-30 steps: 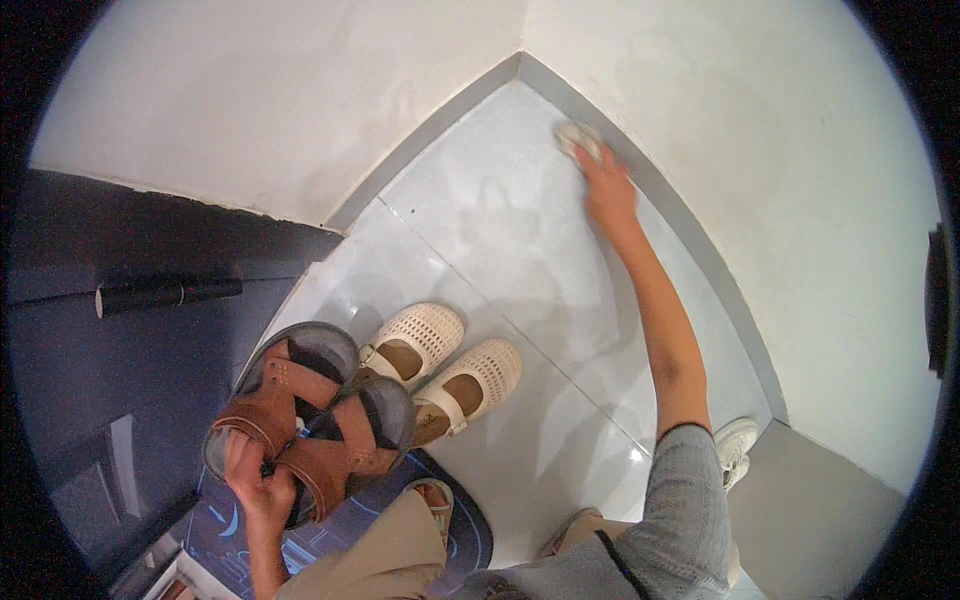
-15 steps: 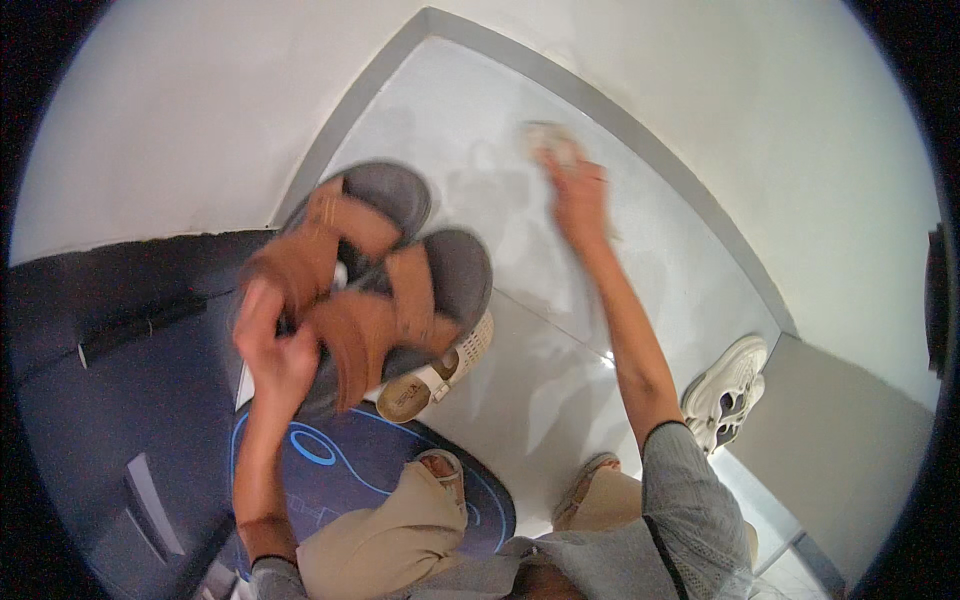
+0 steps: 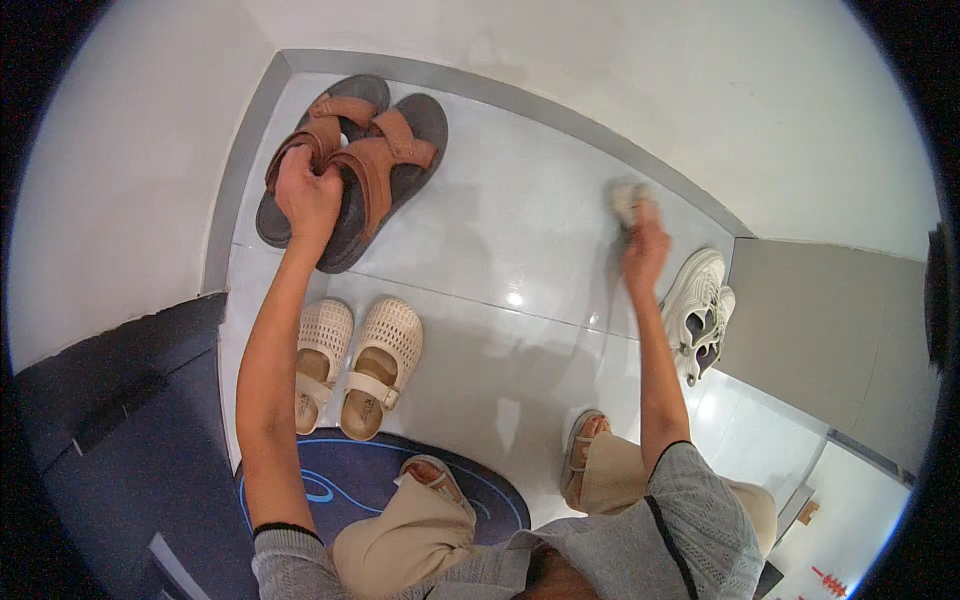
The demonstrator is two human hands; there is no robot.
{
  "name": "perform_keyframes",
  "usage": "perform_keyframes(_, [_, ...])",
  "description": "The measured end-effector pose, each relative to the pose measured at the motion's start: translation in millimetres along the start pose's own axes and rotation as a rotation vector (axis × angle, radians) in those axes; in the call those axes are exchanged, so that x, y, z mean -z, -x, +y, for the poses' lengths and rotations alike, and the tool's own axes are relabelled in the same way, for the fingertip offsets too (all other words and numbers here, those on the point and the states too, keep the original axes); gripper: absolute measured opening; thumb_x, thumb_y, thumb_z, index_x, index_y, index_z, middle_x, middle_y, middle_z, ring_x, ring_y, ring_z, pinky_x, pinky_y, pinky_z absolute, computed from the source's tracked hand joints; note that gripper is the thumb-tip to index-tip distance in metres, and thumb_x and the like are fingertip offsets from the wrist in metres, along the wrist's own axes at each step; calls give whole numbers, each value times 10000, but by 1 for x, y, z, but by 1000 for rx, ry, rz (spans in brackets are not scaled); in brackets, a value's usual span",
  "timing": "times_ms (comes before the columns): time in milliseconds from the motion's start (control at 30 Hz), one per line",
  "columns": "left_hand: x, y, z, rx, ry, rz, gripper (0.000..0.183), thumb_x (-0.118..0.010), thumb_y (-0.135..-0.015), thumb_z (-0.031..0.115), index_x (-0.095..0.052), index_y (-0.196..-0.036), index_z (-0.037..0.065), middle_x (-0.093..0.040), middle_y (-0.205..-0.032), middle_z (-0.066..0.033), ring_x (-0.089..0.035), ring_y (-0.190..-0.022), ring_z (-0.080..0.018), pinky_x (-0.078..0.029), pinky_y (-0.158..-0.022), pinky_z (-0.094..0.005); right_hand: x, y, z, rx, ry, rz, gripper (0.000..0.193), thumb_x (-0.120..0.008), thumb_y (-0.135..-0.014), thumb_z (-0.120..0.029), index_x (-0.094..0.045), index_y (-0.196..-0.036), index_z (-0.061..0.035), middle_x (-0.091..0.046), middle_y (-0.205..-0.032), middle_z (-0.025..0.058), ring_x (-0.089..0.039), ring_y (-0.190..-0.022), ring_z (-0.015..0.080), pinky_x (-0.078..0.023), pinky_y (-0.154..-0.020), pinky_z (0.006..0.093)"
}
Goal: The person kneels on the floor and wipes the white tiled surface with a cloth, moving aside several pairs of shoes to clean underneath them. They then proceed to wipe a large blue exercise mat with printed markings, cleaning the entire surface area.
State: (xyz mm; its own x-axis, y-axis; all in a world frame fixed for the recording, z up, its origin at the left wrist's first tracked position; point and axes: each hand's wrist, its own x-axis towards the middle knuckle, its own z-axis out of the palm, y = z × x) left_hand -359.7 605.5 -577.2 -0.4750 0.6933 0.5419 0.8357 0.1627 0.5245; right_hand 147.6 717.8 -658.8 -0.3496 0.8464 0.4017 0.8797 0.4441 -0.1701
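Note:
At the far left, my left hand (image 3: 308,200) is closed on the straps of a pair of brown sandals (image 3: 375,175) with dark soles. The sandals lie side by side, toes pointing away, at the corner by the wall; I cannot tell if the soles rest on the floor. Out to the right, near the far wall's grey skirting, my right hand (image 3: 645,245) is closed on a small whitish cloth-like thing (image 3: 626,200). Motion blurs it, so its exact kind does not show.
Beige perforated clogs (image 3: 390,340) stand below my left forearm. White sneakers (image 3: 697,295) sit by a grey panel (image 3: 810,310) on the right. A dark mat (image 3: 350,460) with blue lines lies under my left foot. Glossy pale tiles (image 3: 500,250) cover the floor.
The sandals have gone farther off, toward the far left corner, in my left hand. My right hand has moved right with the whitish thing. The view has shifted, and both clogs now show.

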Motion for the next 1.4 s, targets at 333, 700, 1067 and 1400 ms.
perform_keyframes(333, [-33, -17, -58, 70, -109, 259, 233, -713, -730, 116, -654, -925, 3, -658, -922, -179, -622, -874, -404, -488, -759, -452, -62, -12, -138, 241, -428, -147, 519, -521, -814, 75, -661, -1260, -150, -577, -1364, 162, -584, -1004, 311, -415, -936, 380])
perform_keyframes(700, [-21, -19, -48, 115, -129, -24, 501, -798, -712, 129, -498, -1052, -86, -552, -1075, -268, -502, -1061, -451, -425, -906, -499, -101, -125, -261, 340, -410, -166, 503, -547, -855, 27, -642, -1283, -220, -580, -1367, 70, -576, -993, 339, -471, -892, 404])
perform_keyframes(1067, [63, 13, -38, -67, -203, -146, 542, -718, -726, 5, -498, -1222, -10, -545, -1190, -240, -472, -1161, -444, -374, -985, -497, 15, 44, -196, 535, -479, -710, 493, -627, -737, 76, -739, -1102, -235, -604, -1349, -8, -588, -986, 286, -504, -884, 374])
perform_keyframes(1400, [215, 191, 27, 367, -253, -551, 420, -791, -766, 202, -591, -1056, -26, -609, -991, -207, -562, -922, -383, -446, -862, -464, -60, -13, 48, -71, -5, 24, 486, -547, -907, -85, -566, -1382, -192, -522, -1445, 108, -578, -1208, 296, -450, -980, 407])
